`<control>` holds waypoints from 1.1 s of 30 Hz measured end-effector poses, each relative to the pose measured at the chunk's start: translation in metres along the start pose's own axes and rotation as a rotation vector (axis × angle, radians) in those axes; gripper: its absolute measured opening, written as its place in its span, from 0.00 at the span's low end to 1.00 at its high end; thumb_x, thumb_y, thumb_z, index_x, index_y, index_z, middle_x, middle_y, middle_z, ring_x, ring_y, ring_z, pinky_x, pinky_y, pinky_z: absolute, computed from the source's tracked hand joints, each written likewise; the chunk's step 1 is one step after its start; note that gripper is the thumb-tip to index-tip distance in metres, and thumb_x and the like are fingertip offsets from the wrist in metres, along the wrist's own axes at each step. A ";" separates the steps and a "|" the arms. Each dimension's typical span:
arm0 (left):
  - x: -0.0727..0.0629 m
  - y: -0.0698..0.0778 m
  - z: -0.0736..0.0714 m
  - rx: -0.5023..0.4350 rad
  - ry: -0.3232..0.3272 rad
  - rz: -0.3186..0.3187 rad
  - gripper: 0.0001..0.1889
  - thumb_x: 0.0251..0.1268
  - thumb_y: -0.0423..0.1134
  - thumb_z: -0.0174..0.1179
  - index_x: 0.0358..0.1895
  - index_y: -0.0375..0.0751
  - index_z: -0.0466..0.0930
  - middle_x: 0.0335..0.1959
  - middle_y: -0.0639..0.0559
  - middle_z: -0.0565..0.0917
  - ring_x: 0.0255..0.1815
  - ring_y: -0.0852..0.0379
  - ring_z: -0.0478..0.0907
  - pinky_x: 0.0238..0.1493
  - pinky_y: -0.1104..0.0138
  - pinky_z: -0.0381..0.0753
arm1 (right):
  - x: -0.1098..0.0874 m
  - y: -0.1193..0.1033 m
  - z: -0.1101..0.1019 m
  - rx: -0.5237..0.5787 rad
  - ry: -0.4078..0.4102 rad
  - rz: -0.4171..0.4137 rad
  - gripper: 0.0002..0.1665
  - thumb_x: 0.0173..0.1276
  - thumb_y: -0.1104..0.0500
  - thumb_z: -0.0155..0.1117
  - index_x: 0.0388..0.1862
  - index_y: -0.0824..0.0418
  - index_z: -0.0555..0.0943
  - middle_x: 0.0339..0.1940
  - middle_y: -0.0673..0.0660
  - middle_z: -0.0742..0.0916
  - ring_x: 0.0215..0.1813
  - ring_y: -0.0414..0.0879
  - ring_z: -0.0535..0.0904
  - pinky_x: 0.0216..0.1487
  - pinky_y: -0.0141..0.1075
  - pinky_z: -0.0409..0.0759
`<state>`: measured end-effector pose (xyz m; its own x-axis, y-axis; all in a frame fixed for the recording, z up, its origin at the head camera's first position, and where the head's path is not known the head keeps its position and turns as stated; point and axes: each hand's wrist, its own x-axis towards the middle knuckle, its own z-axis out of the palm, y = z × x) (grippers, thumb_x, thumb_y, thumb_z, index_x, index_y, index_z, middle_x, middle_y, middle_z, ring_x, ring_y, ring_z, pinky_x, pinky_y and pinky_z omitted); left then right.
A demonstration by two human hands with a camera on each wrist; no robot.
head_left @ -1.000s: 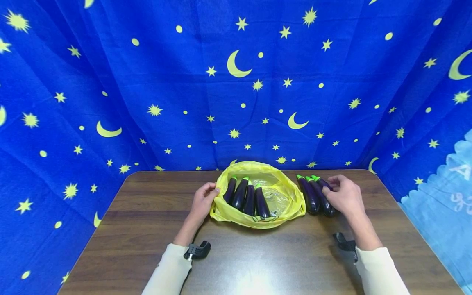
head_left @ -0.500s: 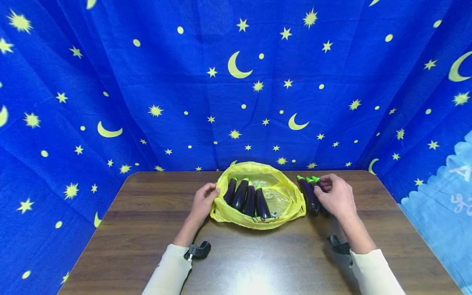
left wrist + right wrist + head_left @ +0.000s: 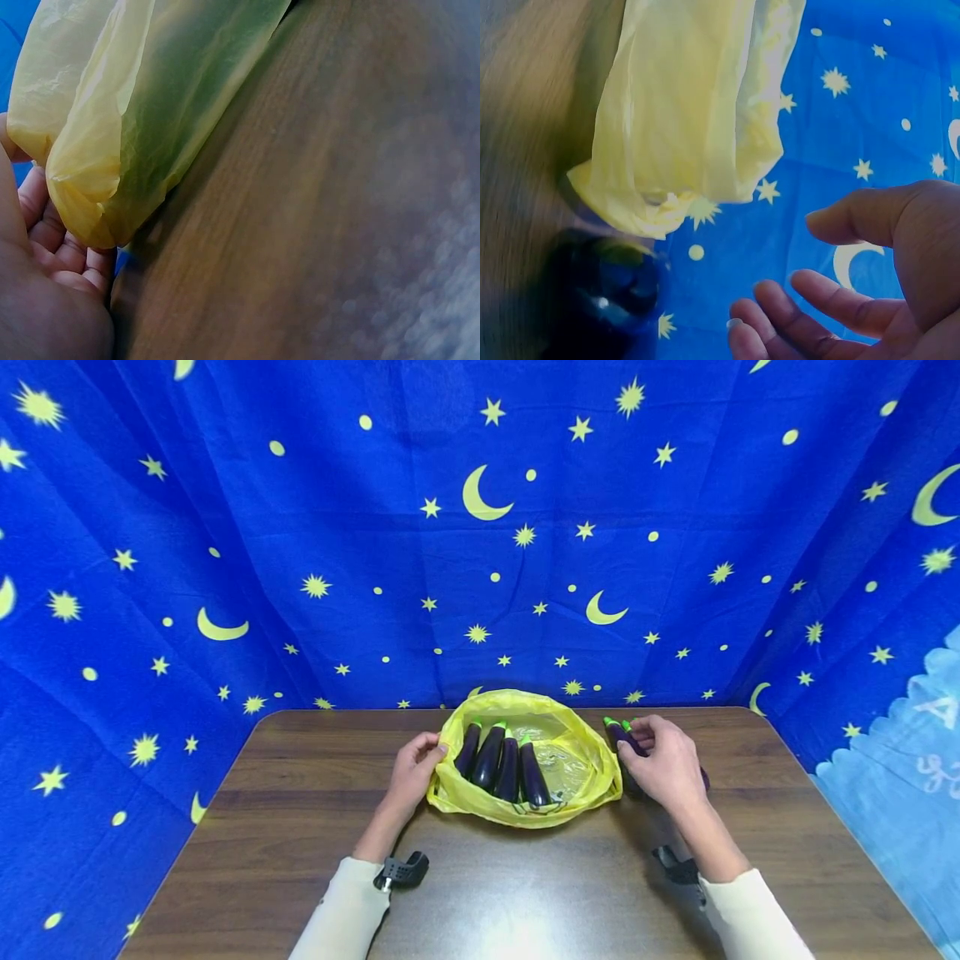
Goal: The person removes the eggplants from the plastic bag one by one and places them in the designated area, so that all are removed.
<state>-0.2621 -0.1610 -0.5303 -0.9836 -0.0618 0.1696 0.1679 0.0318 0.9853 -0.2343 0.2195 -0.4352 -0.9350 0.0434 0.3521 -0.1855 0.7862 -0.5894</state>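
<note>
1. Nearest, pale sleeves (image 3: 341,914) are seen on both forearms, and a black wrist mount (image 3: 405,868) is worn on each side. Between them, light is reflected brightly from the brown wood-grain counter (image 3: 307,818).
2. By the left grip (image 3: 415,767), the left side of the yellow bag (image 3: 456,789) is pinched at the rim, with the thumb laid on the edge; in the left wrist view the other fingers are seen bent beneath the thin plastic.
3. The right grip (image 3: 666,767) is held over the eggplants outside the bag, its thumb and fingers spread apart with a gap between them. Nothing is seen pinched there; whether an eggplant is touched cannot be told.
4. The bag is set on the counter between the two hands, its mouth wide and facing up. Inside, four eggplants (image 3: 507,768) are lined up side by side in its left half, green caps pointed away.
5. Just beside the bag's right side, loose eggplants (image 3: 617,732) are laid on the counter, mostly hidden by the right hand; two green caps and one dark end are left visible.
6. Farthest, behind the counter, a blue curtain (image 3: 420,460) is hung, printed with yellow moons, stars and dots.
</note>
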 end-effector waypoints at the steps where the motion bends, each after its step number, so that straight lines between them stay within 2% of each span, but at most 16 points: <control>1: 0.000 0.000 0.000 -0.004 0.000 0.003 0.09 0.74 0.28 0.60 0.49 0.23 0.82 0.45 0.39 0.84 0.36 0.63 0.78 0.37 0.72 0.79 | -0.001 -0.001 0.001 0.002 -0.004 0.000 0.18 0.66 0.62 0.70 0.52 0.71 0.83 0.45 0.69 0.89 0.46 0.63 0.88 0.52 0.58 0.82; 8: -0.001 0.000 -0.001 -0.007 0.003 0.007 0.09 0.74 0.27 0.60 0.49 0.23 0.82 0.42 0.39 0.83 0.35 0.63 0.79 0.36 0.72 0.78 | -0.004 -0.009 0.008 0.005 -0.026 -0.018 0.19 0.67 0.61 0.71 0.54 0.70 0.83 0.47 0.67 0.88 0.49 0.61 0.86 0.53 0.56 0.84; 19: 0.000 0.000 -0.002 -0.005 -0.004 0.017 0.08 0.74 0.28 0.60 0.47 0.23 0.82 0.37 0.47 0.83 0.34 0.63 0.78 0.36 0.72 0.78 | -0.010 -0.018 0.019 0.032 -0.043 -0.072 0.19 0.67 0.60 0.73 0.53 0.69 0.84 0.46 0.66 0.89 0.48 0.60 0.87 0.51 0.54 0.85; 28: 0.001 -0.002 -0.002 -0.009 0.001 0.013 0.08 0.73 0.27 0.60 0.48 0.23 0.83 0.39 0.44 0.84 0.34 0.62 0.78 0.37 0.72 0.78 | -0.016 -0.026 0.035 0.021 -0.043 -0.156 0.24 0.60 0.59 0.81 0.51 0.68 0.84 0.43 0.62 0.89 0.45 0.58 0.86 0.50 0.52 0.83; 33: 0.000 -0.001 -0.001 -0.006 0.001 0.007 0.09 0.73 0.28 0.61 0.49 0.23 0.82 0.40 0.44 0.84 0.35 0.63 0.78 0.38 0.72 0.78 | -0.020 -0.032 0.041 0.024 -0.055 -0.170 0.24 0.59 0.58 0.82 0.50 0.67 0.84 0.43 0.62 0.88 0.45 0.57 0.85 0.50 0.52 0.82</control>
<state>-0.2623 -0.1625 -0.5316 -0.9823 -0.0625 0.1764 0.1751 0.0259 0.9842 -0.2222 0.1685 -0.4534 -0.9043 -0.1230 0.4087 -0.3491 0.7641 -0.5425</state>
